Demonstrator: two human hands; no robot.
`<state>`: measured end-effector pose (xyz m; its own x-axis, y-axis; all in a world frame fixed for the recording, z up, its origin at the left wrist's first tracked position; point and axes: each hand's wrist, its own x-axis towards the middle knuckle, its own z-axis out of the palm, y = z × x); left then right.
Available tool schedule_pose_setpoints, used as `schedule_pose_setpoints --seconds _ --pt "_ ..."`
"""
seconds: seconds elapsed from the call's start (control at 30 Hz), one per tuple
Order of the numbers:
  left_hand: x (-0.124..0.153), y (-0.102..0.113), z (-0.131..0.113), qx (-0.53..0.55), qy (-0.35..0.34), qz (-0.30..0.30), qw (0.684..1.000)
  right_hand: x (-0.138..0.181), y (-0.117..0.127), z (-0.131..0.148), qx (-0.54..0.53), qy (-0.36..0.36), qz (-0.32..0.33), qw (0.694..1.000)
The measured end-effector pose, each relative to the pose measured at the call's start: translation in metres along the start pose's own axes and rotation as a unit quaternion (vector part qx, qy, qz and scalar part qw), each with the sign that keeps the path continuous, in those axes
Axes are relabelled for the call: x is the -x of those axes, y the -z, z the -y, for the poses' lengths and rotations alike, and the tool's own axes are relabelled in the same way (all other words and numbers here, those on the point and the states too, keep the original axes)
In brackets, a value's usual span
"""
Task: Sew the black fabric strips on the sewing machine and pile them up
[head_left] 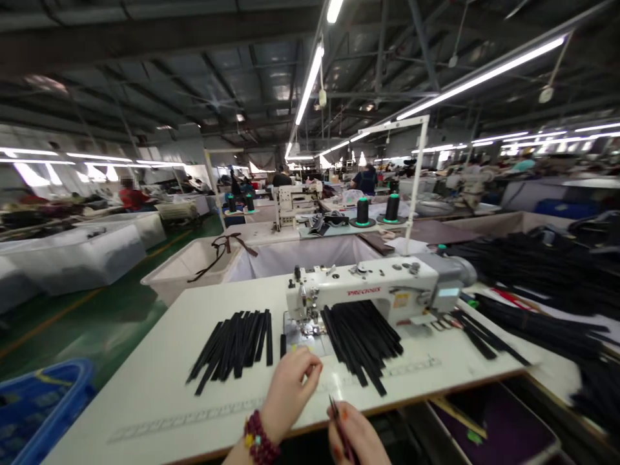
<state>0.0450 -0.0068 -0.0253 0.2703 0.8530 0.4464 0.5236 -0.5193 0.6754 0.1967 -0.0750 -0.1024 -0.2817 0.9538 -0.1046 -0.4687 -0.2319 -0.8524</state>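
Note:
My left hand (290, 387), with a red bead bracelet on the wrist, is raised over the table's front edge with fingers curled together in a pinch; what it pinches is too small to make out. My right hand (356, 436) is closed around a thin dark pointed tool (336, 416) near the bottom edge. In front stands a white sewing machine (368, 294). A fan of black strips (235, 345) lies left of the needle, and another pile of black strips (361, 336) lies under the machine's arm.
The white table (145, 400) carries more black strips (484, 336) at right, beside a large heap of black bands (542, 271). A blue basket (39, 403) sits low left. White bins (194, 261), more sewing stations with thread cones (363, 212) and distant people fill the hall.

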Motion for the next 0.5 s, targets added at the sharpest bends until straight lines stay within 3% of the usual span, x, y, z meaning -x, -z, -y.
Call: schedule_pose_setpoints --seconds 0.13,0.33,0.5 --pt "-0.002 0.002 -0.005 0.054 0.003 -0.010 0.998 -0.004 -0.021 0.003 -0.126 -0.060 0.000 0.990" --pt "0.004 0.005 -0.001 0.012 -0.032 0.012 0.999 -0.014 -0.031 -0.005 -0.229 -0.027 -0.068 0.971" --pt "0.012 0.004 0.011 -0.025 -0.066 0.011 0.997 -0.027 -0.024 -0.007 -0.237 -0.015 -0.081 0.968"
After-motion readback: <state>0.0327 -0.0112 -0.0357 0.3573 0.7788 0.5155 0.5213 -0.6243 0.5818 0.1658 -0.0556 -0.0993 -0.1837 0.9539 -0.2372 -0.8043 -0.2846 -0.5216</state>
